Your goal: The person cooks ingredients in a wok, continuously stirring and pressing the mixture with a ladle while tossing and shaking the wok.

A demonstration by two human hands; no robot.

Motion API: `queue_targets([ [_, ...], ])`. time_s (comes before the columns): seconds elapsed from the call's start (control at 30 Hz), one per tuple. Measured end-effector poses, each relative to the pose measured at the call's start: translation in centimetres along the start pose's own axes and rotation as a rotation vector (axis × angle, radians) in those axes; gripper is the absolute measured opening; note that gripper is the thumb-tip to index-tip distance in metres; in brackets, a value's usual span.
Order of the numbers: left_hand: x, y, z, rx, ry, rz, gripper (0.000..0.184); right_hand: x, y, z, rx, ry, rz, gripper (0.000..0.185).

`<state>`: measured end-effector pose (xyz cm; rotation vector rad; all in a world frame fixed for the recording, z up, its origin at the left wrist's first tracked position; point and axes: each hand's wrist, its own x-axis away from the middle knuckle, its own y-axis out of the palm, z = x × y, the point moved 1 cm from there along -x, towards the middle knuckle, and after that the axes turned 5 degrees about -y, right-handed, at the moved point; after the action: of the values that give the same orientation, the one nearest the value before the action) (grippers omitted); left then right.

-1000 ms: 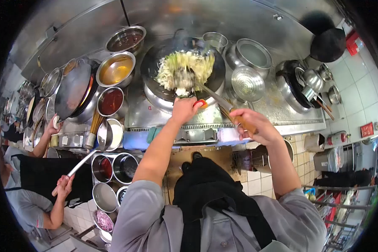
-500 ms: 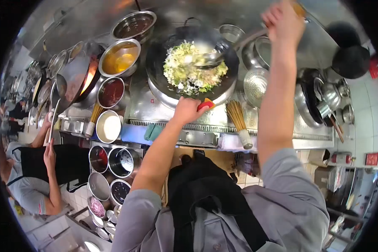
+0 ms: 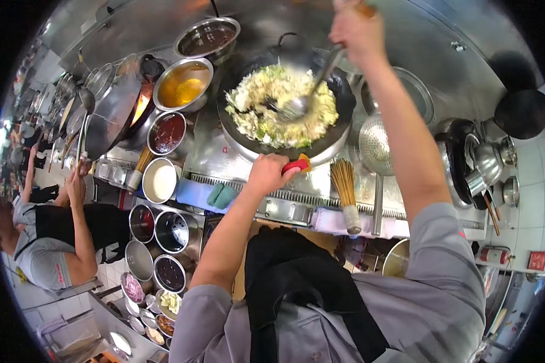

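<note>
Swings the right hand (image 3: pixel 358 37) leftward since earlier, gripping one ladle (image 3: pixel 298 106) amid the chopped food (image 3: pixel 318 124) in one wok (image 3: pixel 345 103), left hand (image 3: pixel 266 173) clenched round one red-and-orange piece (image 3: pixel 295 165) at the near rim, one bamboo brush (image 3: pixel 345 193) and one strainer (image 3: pixel 375 146) to its right.

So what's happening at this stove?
A person works over a wok of loose, pale and green chopped food. The right hand holds a ladle high on its handle, the bowl blurred in the food. The left hand is at the wok's near rim with something red and orange. To the left, a co-worker stands near a second wok, flame showing beside it.
</note>
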<state>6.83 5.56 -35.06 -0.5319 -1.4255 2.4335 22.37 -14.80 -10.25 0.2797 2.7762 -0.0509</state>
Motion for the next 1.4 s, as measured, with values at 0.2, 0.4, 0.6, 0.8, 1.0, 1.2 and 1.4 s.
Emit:
queue_targets([
  [0.2,-0.1,-0.1,-0.6,0.075,0.003,-0.071,0.041,2.2,-1.4,4.6,-0.238,-0.295,0.232,0.032],
  [0.4,0.1,0.1,-0.2,-0.001,0.014,-0.011,0.041,4.8,2.8,-2.7,-0.358,-0.319,0.034,0.032],
  [0.6,-0.5,-0.3,-1.0,0.002,0.011,-0.029,0.04,-0.9,-0.2,-0.6,-0.159,-0.202,0.068,0.033],
  [0.8,0.2,0.1,-1.5,0.065,0.069,0.066,0.04,-1.1,2.4,0.8,-0.235,-0.175,-0.042,0.038],
  [1.0,0.0,-0.2,-2.3,0.117,0.094,0.032,0.039,-1.8,4.7,1.7,-0.3,-0.277,0.094,0.036],
  [1.2,-0.1,-0.5,-3.1,0.155,0.115,-0.005,0.044,-3.3,-8.3,0.8,-0.436,-0.149,-0.277,0.034],
  [1.4,-0.7,-0.6,-3.5,0.145,0.073,-0.175,0.042,9.9,5.0,-0.3,-0.073,-0.429,0.252,0.035],
])
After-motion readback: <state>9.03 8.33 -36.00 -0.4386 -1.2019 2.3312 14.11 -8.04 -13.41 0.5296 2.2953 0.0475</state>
